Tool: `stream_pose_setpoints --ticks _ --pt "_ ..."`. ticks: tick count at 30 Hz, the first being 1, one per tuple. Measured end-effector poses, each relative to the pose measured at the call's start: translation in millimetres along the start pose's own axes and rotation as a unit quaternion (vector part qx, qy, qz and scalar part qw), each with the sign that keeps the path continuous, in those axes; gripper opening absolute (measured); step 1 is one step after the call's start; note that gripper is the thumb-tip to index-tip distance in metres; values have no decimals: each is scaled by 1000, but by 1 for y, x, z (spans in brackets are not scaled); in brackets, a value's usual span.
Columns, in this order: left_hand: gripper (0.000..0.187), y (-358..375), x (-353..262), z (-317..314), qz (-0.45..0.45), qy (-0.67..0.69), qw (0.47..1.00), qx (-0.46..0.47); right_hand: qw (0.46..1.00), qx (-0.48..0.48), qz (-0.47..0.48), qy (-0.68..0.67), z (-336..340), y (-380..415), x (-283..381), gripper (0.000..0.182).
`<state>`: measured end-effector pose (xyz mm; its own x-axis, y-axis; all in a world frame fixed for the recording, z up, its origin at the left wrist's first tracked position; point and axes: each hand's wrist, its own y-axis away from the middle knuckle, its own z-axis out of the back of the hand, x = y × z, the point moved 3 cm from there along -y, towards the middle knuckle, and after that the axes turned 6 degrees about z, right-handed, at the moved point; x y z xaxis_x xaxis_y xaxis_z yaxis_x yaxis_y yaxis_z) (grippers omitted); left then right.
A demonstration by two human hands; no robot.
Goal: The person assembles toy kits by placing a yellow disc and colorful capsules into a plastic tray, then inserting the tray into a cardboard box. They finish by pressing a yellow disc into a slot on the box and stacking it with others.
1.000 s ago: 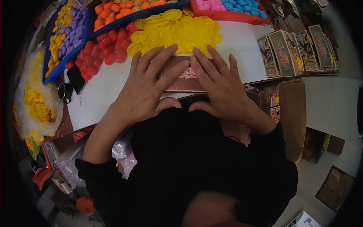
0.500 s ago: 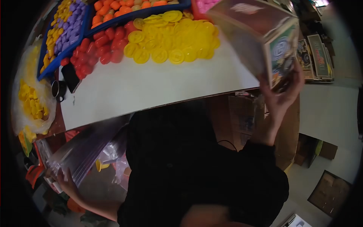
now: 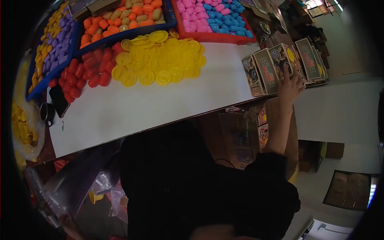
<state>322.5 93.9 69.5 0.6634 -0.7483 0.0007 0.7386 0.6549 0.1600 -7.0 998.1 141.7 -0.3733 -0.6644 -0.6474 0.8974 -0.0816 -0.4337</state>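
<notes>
My right hand [image 3: 291,86] is at the right end of the white tabletop, its fingers bent over a printed box [image 3: 280,54] that stands in a row. A yellow disc [image 3: 290,55] shows on the box just beyond my fingertips. Another printed box [image 3: 265,68] stands close on its left. At the lower left, my left hand [image 3: 70,225] is dim and blurred beside a stack of clear plastic sleeves [image 3: 66,192]; its fingers cannot be made out.
Yellow button-like discs [image 3: 160,60] and red capsule-shaped pieces [image 3: 86,70] lie on the white table [image 3: 152,102]. Behind them are blue trays [image 3: 74,52] and a red tray [image 3: 224,39] of coloured pieces. A phone [image 3: 59,102] and black cup [image 3: 47,114] sit left.
My right hand has gone from holding a box up near the camera to the box row on the table. My left hand has moved lower, and the view has shifted right.
</notes>
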Motion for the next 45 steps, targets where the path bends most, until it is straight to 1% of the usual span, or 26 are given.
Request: stream_pose_setpoints --ticks 2,6,7,8,9,11,12,13,14,15,17,19,22,23,24,25,26,27,29,31,33,35,38,42,44,45 --pt "18 16 -12 -6 42 -5 999 -18 1000 -23 -7 18 -15 -4 1 60" --pt "18 28 -56 22 -35 -110 986 -124 989 -145 -2 15 -15 -17 10 51" --pt "20 36 -86 45 5 -162 962 -218 990 -123 -15 68 -10 -19 13 51" --pt "18 55 -122 80 -143 -122 917 -351 987 -106 -24 119 -5 -20 14 53" --pt "20 61 -127 105 -27 -98 937 -335 981 -188 -2 39 -1 -21 10 54" --pt "22 65 -98 151 64 -115 896 -423 959 -274 33 -72 20 -30 29 56" --pt "24 72 -115 165 93 104 854 -502 931 -328 79 -137 41 -29 44 55" --pt "25 76 -144 169 106 323 758 -557 897 -380 119 -193 60 -26 60 54" --pt "25 70 -161 167 111 314 755 -564 893 -384 121 -203 79 -20 83 54" --pt "23 54 -173 151 61 500 736 -452 872 -339 161 -315 103 -12 111 54" --pt "18 25 -213 104 -56 787 592 -161 801 -258 230 -488 150 11 161 57" --pt "16 17 -290 30 -95 844 524 64 699 -197 308 -615 186 37 200 62" --pt "16 18 -333 -56 41 799 501 330 559 -82 453 -689 225 72 246 74" --pt "16 9 -337 -57 42 797 504 329 557 -82 451 -692 231 80 259 74" --pt "24 -10 -332 -50 -2 698 707 114 575 -45 500 -646 235 90 275 63" --pt "35 -26 -331 -40 -47 531 839 -109 589 -6 547 -594 232 101 288 53" --pt "44 -49 -321 -20 -73 370 885 -272 590 0 549 -592 223 108 300 53" --pt "54 -81 -301 1 -98 191 882 -419 602 -43 552 -575 214 115 310 42" --pt "63 -147 -268 20 -35 235 860 -452 627 -78 551 -546 208 114 312 32" --pt "63 -236 -215 -1 102 84 897 -421 651 -67 509 -559 211 109 308 19" --pt "43 -293 -177 -34 63 -18 972 -227 669 -64 484 -560 210 103 299 19" --pt "37 -292 -183 -37 46 -110 992 -46 678 -64 461 -569 209 97 290 20" --pt "34 -301 -165 -36 65 -111 986 -107 659 -47 400 -635 213 83 278 21" --pt "39 -313 -146 -14 73 -8 990 -120 622 -150 363 -677 219 28 293 22" --pt "36 -286 -172 23 163 65 947 -268 600 -200 416 -654 233 -7 327 23" --pt "37 -264 -193 41 143 155 923 -320 588 -213 469 -624 237 -19 353 24"
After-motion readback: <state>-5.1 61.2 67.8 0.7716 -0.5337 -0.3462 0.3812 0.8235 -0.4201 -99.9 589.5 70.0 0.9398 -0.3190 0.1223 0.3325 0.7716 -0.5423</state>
